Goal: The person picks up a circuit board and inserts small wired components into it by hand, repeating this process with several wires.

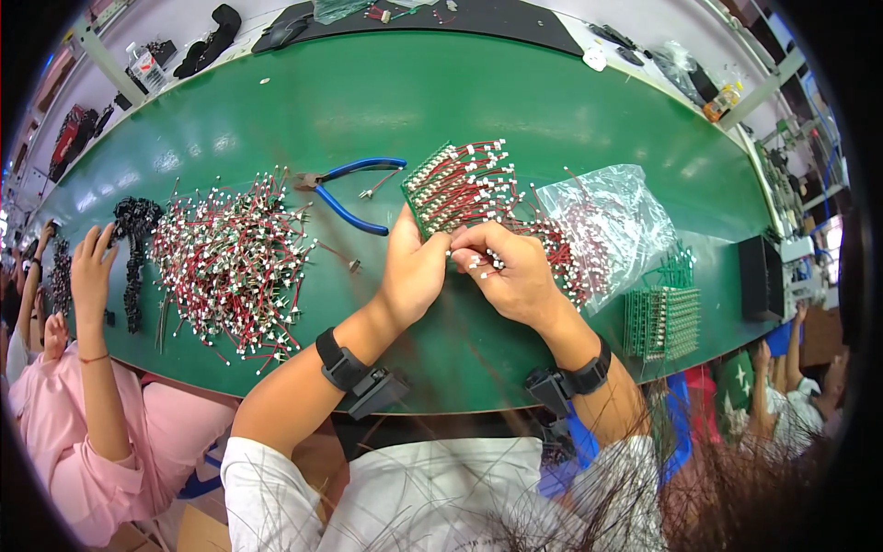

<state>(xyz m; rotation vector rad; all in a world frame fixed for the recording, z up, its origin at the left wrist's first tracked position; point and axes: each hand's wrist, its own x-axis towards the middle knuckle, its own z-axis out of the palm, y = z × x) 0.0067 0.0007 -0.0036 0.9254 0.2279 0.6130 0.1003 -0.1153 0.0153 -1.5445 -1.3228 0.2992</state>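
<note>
A person's two bare hands work at a green table; clock directions run from them. The left hand grips the lower edge of a green circuit board, which reaches toward twelve o'clock, lined with red wires ending in white plugs. The right hand, close beside it, is curled, thumb and fingers pinching small white plugs at the board's near corner. At nine o'clock lies a heap of wires; at ten, blue-handled pliers. Near three o'clock are a clear plastic bag and, farther out, a black box. Stacked boards sit toward four.
</note>
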